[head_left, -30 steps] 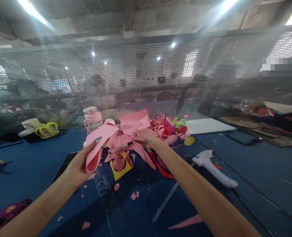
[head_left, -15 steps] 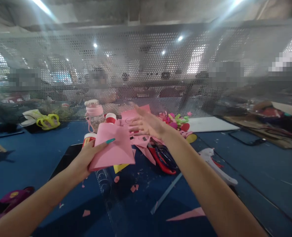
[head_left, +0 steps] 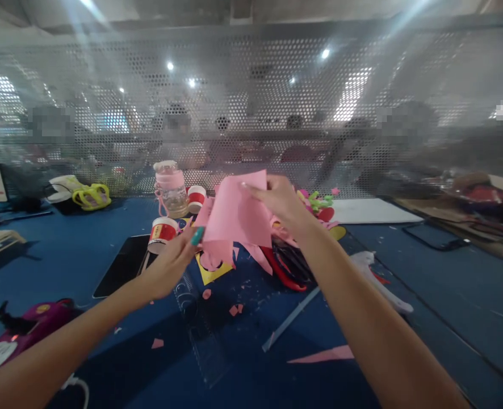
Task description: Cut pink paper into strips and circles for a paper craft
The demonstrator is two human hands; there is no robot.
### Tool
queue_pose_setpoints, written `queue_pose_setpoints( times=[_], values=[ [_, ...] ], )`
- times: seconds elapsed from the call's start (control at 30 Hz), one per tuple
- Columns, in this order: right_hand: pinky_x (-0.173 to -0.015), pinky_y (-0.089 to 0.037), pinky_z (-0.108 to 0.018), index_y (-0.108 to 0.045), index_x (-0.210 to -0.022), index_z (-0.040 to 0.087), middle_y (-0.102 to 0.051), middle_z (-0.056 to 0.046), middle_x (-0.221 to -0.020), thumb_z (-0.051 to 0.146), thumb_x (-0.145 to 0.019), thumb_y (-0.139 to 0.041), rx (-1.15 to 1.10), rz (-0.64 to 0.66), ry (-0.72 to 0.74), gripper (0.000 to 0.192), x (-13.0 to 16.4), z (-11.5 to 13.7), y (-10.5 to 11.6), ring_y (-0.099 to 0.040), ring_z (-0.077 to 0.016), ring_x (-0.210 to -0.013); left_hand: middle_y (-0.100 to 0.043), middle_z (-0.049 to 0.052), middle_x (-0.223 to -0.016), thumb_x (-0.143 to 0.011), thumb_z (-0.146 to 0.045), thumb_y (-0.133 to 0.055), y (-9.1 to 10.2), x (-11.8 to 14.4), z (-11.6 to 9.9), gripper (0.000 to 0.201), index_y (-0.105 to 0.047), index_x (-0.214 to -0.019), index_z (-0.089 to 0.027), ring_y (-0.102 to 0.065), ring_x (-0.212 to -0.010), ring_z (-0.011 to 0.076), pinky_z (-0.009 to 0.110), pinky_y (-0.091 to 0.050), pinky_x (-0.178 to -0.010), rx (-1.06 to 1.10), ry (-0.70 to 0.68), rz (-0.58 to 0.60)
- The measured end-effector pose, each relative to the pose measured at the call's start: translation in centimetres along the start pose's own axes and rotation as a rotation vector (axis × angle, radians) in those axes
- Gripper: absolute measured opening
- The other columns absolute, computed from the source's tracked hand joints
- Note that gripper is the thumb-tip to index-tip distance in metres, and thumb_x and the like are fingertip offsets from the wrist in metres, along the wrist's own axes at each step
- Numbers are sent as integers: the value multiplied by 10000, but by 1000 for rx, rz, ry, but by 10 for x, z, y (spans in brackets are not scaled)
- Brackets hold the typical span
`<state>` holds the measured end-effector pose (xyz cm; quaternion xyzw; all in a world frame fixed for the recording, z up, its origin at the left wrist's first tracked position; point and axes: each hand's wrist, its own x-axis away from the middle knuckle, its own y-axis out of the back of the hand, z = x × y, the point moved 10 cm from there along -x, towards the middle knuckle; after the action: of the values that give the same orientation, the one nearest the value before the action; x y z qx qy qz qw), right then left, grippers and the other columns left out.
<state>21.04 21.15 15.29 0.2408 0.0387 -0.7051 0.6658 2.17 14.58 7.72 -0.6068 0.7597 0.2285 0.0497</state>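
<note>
A pink foam sheet is held up above the blue table between both hands. My left hand pinches its lower left edge, the thumbnail painted teal. My right hand grips its upper right corner. Below the sheet lies a heap of pink offcuts on a yellow piece, next to red-handled scissors. A clear ruler lies on the table under my left wrist.
A pink-lidded bottle and two red-and-white cups stand behind the sheet. A black tablet lies left, a white glue gun right. A perforated metal screen closes the far edge, with people behind it.
My right hand rose from the scrap heap and took hold of the pink sheet's top corner. The sheet went from folded in my left hand to spread upright between both hands.
</note>
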Motion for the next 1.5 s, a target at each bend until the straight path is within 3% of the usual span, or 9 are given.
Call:
queue_pose_setpoints(
  times=[0.13,0.27,0.43,0.57,0.77,1.0,1.17,1.37,1.5],
  values=[
    [-666,-487,-341,-646,-813,109,-651,-55,-785,226,-736,-645,-252,-170,-5,140,-4,5,28,-614,-196,-752,-529,138,-1213,-861,-340,-458,-32,9,6,539,-273,-1335,-163,-454,-1168,263,462,-385,-950,-674,-190,242],
    [-561,-509,-246,-564,-737,156,-610,-19,-679,128,-842,-459,-706,-105,-348,152,7,-18,-3,-599,-129,-637,-469,201,-1266,-865,-335,-446,-45,15,23,647,-116,-1377,-116,-420,-1204,294,466,-406,-920,-993,-307,353],
    [-515,-518,-229,-531,-776,190,-622,9,-659,202,-834,-492,-788,-237,-425,72,43,-45,-31,-607,-133,-630,-535,162,-1210,-850,-174,-409,-49,18,38,340,-489,-1179,-160,-487,-1142,293,451,-411,-903,-1192,-376,466],
    [-469,-493,-232,-565,-903,205,-653,11,-707,229,-782,-564,-704,-223,-445,123,81,-78,-40,-619,-153,-641,-600,171,-1063,-807,-73,-404,-39,10,45,286,-603,-1009,-115,-525,-1069,300,488,-365,-939,-1288,-390,445],
    [-357,-422,-184,-601,-948,182,-661,6,-703,288,-713,-660,-712,-192,-497,264,138,-110,-22,-575,-120,-514,-474,220,-1212,-722,-179,-551,-6,-8,43,614,-344,-1282,-36,-424,-1125,341,510,-365,-923,-1220,-216,145],
    [-520,-552,-266,-579,-933,198,-683,-17,-864,224,-671,-723,-894,-192,-610,301,165,-106,-19,-632,-154,-671,-195,205,-1446,-708,-358,-639,-47,27,-24,970,-16,-1414,-129,-162,-1334,334,534,-242,-1040,-887,-529,271],
    [-523,-525,-294,-525,-943,234,-662,-31,-872,469,-759,-599,-785,120,-508,307,172,-87,-41,-635,-162,-649,-648,65,-1085,-887,-183,-393,-41,40,-46,381,-464,-1252,-267,-596,-1004,184,378,-466,-881,-820,-767,198],
    [-506,-440,-286,-541,-831,185,-589,-35,-682,553,-879,-289,-124,322,-235,449,175,-86,-20,-536,-141,-527,-705,59,-853,-879,-212,-441,21,30,-42,325,-571,-1176,-213,-660,-763,177,297,-530,-680,-834,-495,-347],
    [-624,-450,-363,-574,-883,246,-519,0,-603,414,-852,-437,299,267,-47,218,163,-77,11,-527,-193,-576,-511,60,-1307,-884,-186,-407,-24,49,-70,460,-386,-1335,-273,-502,-1167,228,410,-480,-899,-665,-752,3]
  ],
)
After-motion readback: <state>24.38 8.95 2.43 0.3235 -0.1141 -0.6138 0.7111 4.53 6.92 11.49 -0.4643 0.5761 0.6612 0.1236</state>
